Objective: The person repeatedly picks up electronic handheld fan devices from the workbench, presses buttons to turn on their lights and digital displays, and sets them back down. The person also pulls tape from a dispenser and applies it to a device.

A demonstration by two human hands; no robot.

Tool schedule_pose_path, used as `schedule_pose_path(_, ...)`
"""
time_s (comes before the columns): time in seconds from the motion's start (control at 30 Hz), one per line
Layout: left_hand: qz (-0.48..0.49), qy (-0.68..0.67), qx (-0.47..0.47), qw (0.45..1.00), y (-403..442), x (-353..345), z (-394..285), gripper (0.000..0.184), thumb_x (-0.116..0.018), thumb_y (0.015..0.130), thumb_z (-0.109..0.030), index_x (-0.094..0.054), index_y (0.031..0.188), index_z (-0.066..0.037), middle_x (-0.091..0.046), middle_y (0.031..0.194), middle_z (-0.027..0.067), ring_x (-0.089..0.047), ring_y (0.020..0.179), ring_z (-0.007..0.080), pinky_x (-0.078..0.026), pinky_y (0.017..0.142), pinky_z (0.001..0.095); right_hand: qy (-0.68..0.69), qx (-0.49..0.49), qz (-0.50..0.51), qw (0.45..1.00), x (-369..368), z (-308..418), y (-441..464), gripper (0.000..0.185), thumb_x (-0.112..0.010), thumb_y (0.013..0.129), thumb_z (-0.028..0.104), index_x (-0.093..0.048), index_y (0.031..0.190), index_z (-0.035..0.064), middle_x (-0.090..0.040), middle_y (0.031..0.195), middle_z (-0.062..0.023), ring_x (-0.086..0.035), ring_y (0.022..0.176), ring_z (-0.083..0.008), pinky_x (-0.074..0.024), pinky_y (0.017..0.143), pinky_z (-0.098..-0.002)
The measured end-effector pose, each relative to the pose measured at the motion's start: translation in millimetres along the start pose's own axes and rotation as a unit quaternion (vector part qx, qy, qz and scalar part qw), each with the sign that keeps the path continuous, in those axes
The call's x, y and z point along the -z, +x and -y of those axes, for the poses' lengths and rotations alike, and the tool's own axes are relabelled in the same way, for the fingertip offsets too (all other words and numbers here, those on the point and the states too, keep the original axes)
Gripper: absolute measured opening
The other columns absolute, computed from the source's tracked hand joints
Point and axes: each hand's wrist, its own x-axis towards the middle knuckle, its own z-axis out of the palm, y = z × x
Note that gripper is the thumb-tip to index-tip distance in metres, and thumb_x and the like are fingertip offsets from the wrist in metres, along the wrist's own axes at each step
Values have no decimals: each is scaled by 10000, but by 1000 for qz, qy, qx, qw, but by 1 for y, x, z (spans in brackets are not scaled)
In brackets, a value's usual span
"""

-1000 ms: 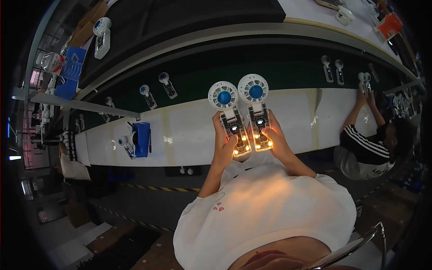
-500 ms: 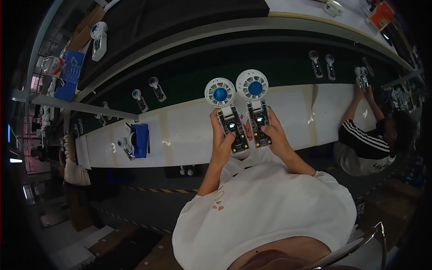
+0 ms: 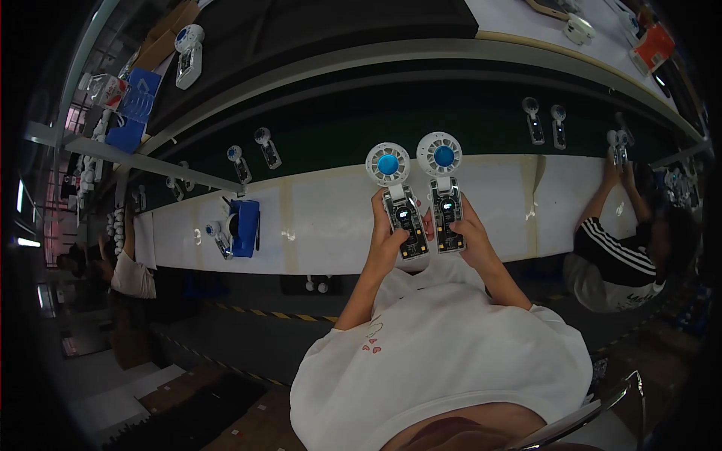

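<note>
1. Left fan (image 3: 398,197) and right fan (image 3: 445,189), head view: both held in the air, lower ends toward the wearer, about over the near edge of the white desk (image 3: 338,210). Round white heads with blue hubs, just beside each other; bodies a narrow gap apart.
2. Left hand (image 3: 383,245): fingers curled round the left fan's body, thumb bent onto its front below a small lit display. Gripped, not spread.
3. Right hand (image 3: 472,234): same hold on the right fan, thumb on the front face, display lit above it. Fingertips show between the two bodies; which hand's, cannot tell.
4. Circuit boards and small yellowish squares visible on both fan bodies.
5. Desk, toward its left end: blue bin (image 3: 248,229), another fan (image 3: 219,240) leaning or lying just beside its left side; which, cannot tell.
6. Green belt (image 3: 338,135), along the desk's far edge: two fans (image 3: 267,148) left of the wearer, a pair (image 3: 533,124) to the right.
7. Co-worker (image 3: 613,259) at the desk's right end, both hands raised at small white fans (image 3: 618,146); detail too small.
</note>
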Motion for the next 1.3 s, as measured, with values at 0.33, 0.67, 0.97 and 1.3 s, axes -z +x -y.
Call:
schedule_pose_path(0.33,-69,82,-6,994,54,70,54,692,-411,681,-2,-166,1325,-75,-454,1131,130,-503,980,191,-414,867,293,6,-44,-21,999,31,-58,84,508,-390,749,103,-319,1244,15,-573,991,-148,-597,879,-208,-503,789,-331)
schedule_pose_path(0.67,-188,156,63,968,142,180,111,559,-466,719,-87,-242,1231,-67,-407,1022,87,-440,856,181,-402,735,264,-85,-73,-85,990,93,-148,208,244,-449,804,116,-384,1022,31,-523,871,-82,-543,779,-152,-468,702,-294)
schedule_pose_path(0.97,-200,215,72,953,198,234,153,585,-508,741,-75,-204,1237,-12,-478,1019,179,-532,892,262,-429,807,323,-150,-106,-146,972,122,-179,258,290,-500,792,165,-400,1013,6,-510,807,-73,-512,689,-139,-452,617,-280)
schedule_pose_path(1.3,-222,223,-13,949,262,261,195,667,-575,769,-79,-184,1289,65,-404,1190,241,-462,1080,324,-367,930,364,-381,-142,-224,885,116,-181,326,359,-514,830,282,-455,1057,11,-545,929,-129,-545,869,-216,-427,775,-293)
